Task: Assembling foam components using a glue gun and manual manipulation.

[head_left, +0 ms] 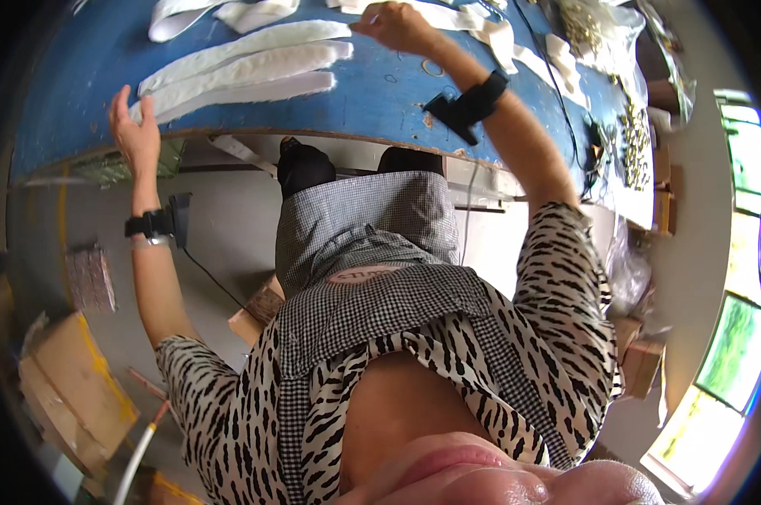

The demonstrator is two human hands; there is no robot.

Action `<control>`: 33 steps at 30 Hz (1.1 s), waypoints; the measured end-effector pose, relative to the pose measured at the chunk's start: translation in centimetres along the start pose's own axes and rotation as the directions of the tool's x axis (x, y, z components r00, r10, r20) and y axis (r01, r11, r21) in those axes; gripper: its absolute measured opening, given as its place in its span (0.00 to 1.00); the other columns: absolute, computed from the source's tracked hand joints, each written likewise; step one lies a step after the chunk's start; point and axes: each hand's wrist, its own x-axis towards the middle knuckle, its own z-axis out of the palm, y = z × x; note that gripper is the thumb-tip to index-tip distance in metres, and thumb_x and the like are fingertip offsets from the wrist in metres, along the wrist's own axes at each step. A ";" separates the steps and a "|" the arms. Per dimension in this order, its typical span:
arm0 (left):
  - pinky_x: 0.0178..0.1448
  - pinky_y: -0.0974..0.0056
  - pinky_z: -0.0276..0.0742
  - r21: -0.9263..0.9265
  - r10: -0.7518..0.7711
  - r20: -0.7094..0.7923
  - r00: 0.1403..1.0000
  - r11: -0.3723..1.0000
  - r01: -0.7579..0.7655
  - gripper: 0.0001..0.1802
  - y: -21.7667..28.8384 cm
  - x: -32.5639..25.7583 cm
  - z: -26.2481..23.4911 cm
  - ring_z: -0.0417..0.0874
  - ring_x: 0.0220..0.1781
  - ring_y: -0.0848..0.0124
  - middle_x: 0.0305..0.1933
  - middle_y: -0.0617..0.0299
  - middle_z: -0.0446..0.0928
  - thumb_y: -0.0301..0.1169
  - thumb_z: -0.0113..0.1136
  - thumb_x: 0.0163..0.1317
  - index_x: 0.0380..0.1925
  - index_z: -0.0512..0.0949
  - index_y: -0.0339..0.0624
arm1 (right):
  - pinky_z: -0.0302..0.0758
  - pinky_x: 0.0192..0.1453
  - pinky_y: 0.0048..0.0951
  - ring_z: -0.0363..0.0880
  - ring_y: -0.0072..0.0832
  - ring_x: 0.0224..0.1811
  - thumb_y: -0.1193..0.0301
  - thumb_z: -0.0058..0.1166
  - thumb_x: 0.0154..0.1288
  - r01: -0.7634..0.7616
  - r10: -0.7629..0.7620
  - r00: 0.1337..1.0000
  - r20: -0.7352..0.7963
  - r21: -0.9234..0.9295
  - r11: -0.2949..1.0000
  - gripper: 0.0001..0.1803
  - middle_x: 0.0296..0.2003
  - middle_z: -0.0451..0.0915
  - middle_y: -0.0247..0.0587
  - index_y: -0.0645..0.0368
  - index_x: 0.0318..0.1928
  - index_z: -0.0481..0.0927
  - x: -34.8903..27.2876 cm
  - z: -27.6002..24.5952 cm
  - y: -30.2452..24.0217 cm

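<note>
white padded strips [246,63] lie side by side on the blue table [380,93] in front of me, three long ones fanned out with their near ends pointing toward my left hand [135,126]. that hand rests at the table's near edge, fingers loosely together and laid against the ends of the strips, the thumb hooked over the rim; it is not closed around anything that i can see. a black wrist strap [151,223] with a small black box sits on that forearm, and a thin cable hangs down from it.

my right hand [393,25] is stretched out farther across the table, fingers bunched together at the tip of the topmost strip, pinching something small and pale; what exactly is between the fingertips i cannot tell. a second black strap [473,101] wraps this wrist too.

more white strips [498,38] lie jumbled beyond my right hand, and others sit at the far left edge of the table. off to the right is a heap of small metal pieces [637,139] in clear bags. below the table, cardboard boxes [69,379] sit on the floor at my left, and i am wearing a checked apron [372,252] over a black and white patterned top.
</note>
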 end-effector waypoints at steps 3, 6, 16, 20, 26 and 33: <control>0.66 0.56 0.61 -0.140 0.147 0.173 0.974 0.982 -0.124 0.22 5.9 -1.7 0.3 0.67 0.64 0.51 0.59 0.46 0.70 0.34 0.59 0.60 0.54 0.72 0.38 | 0.76 0.40 0.39 0.80 0.43 0.34 0.57 0.64 0.51 -0.013 0.020 0.998 0.067 -0.101 0.995 0.20 0.29 0.81 0.52 0.63 0.34 0.82 -0.6 -4.2 7.9; 0.68 0.53 0.58 -0.161 0.259 0.304 0.917 0.963 -0.218 0.24 11.3 -3.5 -0.1 0.62 0.67 0.46 0.62 0.45 0.67 0.35 0.59 0.60 0.56 0.71 0.37 | 0.72 0.51 0.39 0.76 0.45 0.46 0.56 0.64 0.51 0.033 0.054 0.977 0.206 -0.397 0.917 0.24 0.39 0.79 0.52 0.63 0.39 0.80 -2.3 -7.7 15.2; 0.69 0.48 0.54 -0.180 0.292 0.453 0.842 0.955 -0.235 0.28 18.7 -6.7 -1.3 0.57 0.70 0.45 0.66 0.46 0.62 0.44 0.57 0.62 0.58 0.70 0.39 | 0.75 0.43 0.39 0.79 0.43 0.39 0.65 0.52 0.56 -0.250 0.276 0.959 0.066 -0.265 0.931 0.11 0.34 0.81 0.49 0.59 0.34 0.80 -6.2 -9.7 24.1; 0.69 0.49 0.54 -0.225 0.293 0.452 0.843 0.951 -0.211 0.28 18.5 -6.8 -1.1 0.57 0.70 0.45 0.67 0.47 0.62 0.43 0.57 0.62 0.58 0.70 0.39 | 0.75 0.36 0.39 0.80 0.40 0.34 0.64 0.52 0.57 -0.243 0.250 0.954 -0.166 0.064 0.968 0.12 0.33 0.81 0.50 0.60 0.33 0.81 -7.5 -14.0 24.1; 0.69 0.49 0.54 -0.249 0.303 0.473 0.828 0.947 -0.204 0.27 19.1 -7.3 -0.7 0.58 0.70 0.47 0.66 0.48 0.62 0.42 0.57 0.63 0.58 0.70 0.39 | 0.74 0.31 0.37 0.79 0.36 0.28 0.65 0.57 0.54 -0.641 0.589 0.574 -0.569 0.135 0.755 0.13 0.29 0.81 0.49 0.64 0.32 0.81 -10.3 -15.9 26.1; 0.68 0.50 0.54 -0.282 0.303 0.522 0.797 0.944 -0.175 0.27 19.1 -7.5 0.0 0.60 0.69 0.49 0.66 0.48 0.63 0.41 0.58 0.62 0.58 0.70 0.39 | 0.74 0.30 0.31 0.79 0.33 0.29 0.68 0.56 0.60 -0.593 0.741 0.624 -0.248 0.468 0.656 0.08 0.27 0.80 0.41 0.57 0.38 0.81 -14.2 -18.4 32.6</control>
